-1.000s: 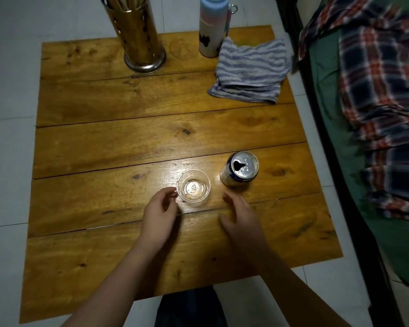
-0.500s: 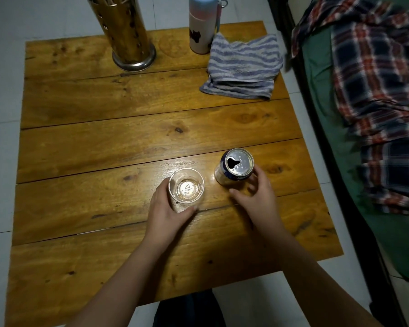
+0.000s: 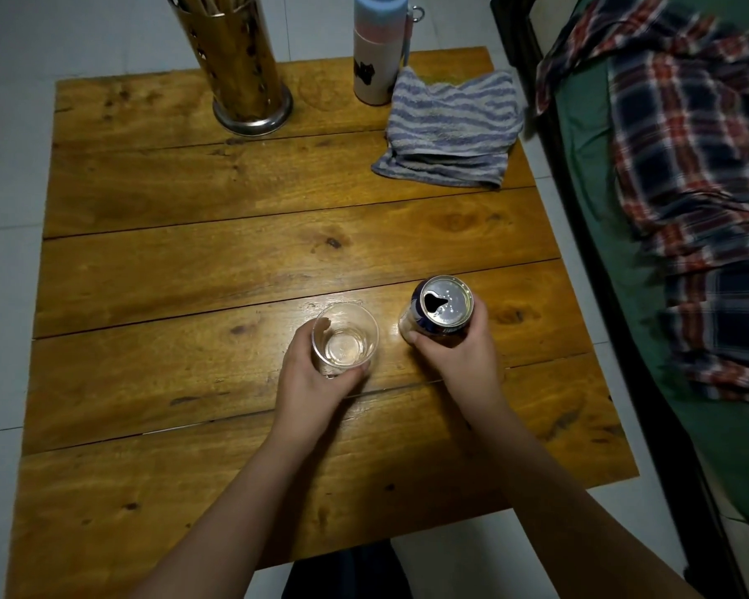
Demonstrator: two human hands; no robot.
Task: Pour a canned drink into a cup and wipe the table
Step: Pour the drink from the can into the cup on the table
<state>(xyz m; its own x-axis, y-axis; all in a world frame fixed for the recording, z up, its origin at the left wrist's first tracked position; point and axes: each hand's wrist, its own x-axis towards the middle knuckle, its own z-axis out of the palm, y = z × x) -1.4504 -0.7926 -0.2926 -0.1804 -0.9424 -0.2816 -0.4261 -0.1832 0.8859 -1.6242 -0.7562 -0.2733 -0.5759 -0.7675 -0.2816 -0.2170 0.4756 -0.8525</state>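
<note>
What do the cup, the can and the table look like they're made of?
The cup looks like clear plastic or glass: the table shows through it. The can seems to be aluminium, with a shiny silver top and a punched opening. The table is varnished wood planks, with visible grain, knots and glossy glare.

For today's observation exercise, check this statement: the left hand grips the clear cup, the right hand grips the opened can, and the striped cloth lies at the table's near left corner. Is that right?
One detail is wrong. The head view shows the striped cloth at the far right corner of the table, beside the bottle. The rest holds: the left hand grips the clear cup, the right hand grips the opened can.
</note>
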